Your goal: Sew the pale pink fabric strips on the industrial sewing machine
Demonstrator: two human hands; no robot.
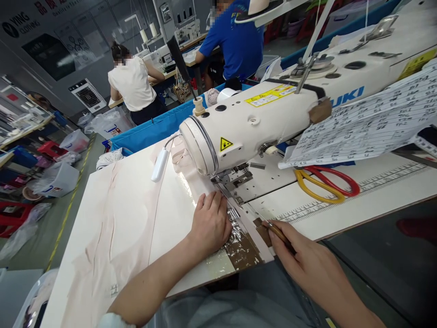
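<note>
My left hand (210, 223) lies by the presser foot of a white sewing machine (246, 114), its bent fingers together on a strip of pale pink fabric (254, 237). How far the fingertips grip the cloth is partly hidden. To the right, my right hand (303, 257) is closed around the wooden handle of an awl (282, 236). The awl's thin metal shaft points up and left, toward the needle area. More pale pink fabric (136, 228) spreads loosely over the left of the white table (174, 214). Shiny clear tape covers a brown patch below the left hand.
Scissors with red and yellow handles (321, 184) lie right of the machine head, beside a printed ruler strip (382, 182). A written paper sheet (368, 118) overhangs them. A small white lamp (160, 165) stands at left. Behind a blue cloth trough (150, 130), two people sit at other machines.
</note>
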